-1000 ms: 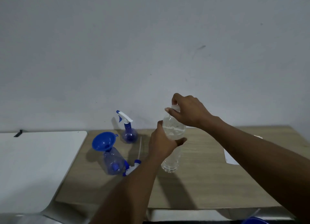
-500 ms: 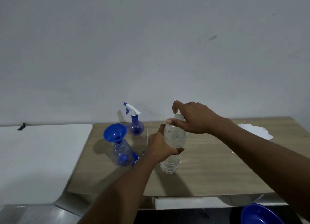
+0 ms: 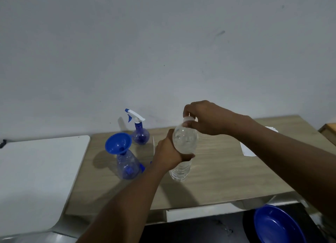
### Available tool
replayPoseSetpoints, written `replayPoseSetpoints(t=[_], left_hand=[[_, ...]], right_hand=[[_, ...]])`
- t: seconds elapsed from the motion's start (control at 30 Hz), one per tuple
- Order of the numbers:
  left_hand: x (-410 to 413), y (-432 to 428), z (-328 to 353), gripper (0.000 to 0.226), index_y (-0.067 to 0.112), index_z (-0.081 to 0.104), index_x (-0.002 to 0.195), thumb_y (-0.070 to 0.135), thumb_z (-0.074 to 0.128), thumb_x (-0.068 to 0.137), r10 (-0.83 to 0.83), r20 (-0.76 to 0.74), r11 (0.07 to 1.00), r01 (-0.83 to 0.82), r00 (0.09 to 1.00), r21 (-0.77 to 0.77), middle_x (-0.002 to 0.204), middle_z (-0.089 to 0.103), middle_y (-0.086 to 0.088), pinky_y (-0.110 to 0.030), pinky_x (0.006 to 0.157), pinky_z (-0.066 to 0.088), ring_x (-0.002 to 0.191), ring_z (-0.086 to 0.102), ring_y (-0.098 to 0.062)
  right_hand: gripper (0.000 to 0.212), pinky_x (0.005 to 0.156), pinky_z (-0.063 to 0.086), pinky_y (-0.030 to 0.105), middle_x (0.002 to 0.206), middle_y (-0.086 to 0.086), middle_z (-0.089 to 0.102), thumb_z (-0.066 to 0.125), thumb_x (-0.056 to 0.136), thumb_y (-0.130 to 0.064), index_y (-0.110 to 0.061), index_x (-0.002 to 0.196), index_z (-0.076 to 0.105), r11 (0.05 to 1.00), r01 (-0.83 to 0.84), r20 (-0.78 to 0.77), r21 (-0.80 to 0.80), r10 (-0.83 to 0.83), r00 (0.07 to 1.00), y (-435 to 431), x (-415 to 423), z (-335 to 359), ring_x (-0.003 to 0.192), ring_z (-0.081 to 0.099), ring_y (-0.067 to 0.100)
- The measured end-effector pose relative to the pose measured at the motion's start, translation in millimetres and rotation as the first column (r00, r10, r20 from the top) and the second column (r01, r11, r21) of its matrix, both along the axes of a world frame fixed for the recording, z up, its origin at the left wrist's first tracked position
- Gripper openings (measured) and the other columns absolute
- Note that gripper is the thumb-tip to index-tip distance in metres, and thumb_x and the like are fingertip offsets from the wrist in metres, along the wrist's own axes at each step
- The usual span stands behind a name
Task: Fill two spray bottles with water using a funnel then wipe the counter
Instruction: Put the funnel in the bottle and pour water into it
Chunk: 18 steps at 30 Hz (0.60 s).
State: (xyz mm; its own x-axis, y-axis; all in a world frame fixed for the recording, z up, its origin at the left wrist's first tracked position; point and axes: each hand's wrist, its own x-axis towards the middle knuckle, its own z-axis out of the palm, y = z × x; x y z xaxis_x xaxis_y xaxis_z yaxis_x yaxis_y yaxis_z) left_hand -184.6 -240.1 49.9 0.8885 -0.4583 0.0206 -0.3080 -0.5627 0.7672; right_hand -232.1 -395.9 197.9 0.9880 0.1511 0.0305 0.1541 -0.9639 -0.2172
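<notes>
The left hand [image 3: 170,154] wraps round the middle of the clear water bottle [image 3: 184,142], which appears to stand upright near the middle of the worktop [image 3: 227,172]; the right hand [image 3: 207,119] pinches its white cap [image 3: 189,118] between thumb and fingertips. The step in hand looks like unscrewing the cap; it goes best with a firm but not crushing left grip, since a squeezed thin bottle would likely spill as the cap frees, and with the base kept down on the wood. The blue funnel [image 3: 118,142] sits in the open spray bottle [image 3: 127,168] near the water bottle, toward the left edge; the second spray bottle [image 3: 140,134], trigger head on, stands behind it by the back edge. Open wood lies toward the front edge and on to a white paper [image 3: 247,150] near the right edge; the way to the funnel is short.
</notes>
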Motion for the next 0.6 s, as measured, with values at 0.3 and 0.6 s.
replayPoseSetpoints(t=[0.3,0.6], left_hand=[[-1,4,-4,0.100,0.036,0.041,0.130,0.053,0.091,0.045,-0.020,-0.031,0.997,0.018,0.999,-0.077,0.116,0.065,0.013,-0.027,0.084,0.053,0.104,0.064,-0.011],[-3,5,-6,0.102,0.037,0.042,0.126,0.058,0.092,0.039,-0.006,-0.045,0.998,0.003,0.999,-0.057,0.113,0.068,0.008,-0.038,0.088,0.057,0.102,0.067,-0.016]], right_hand=[[0.034,0.068,0.044,0.015,0.099,-0.007,0.066,0.080,0.083,-0.028,-0.022,0.113,0.066,0.892,0.256,0.056,0.374,-0.297,0.953,-46,-5,-30,0.077,0.063,0.008],[0.029,0.077,0.043,0.027,0.110,0.008,0.067,0.075,0.080,-0.024,-0.015,0.107,0.068,0.874,0.449,-0.381,0.185,-0.358,0.853,-33,-33,-234,0.103,0.063,0.028]])
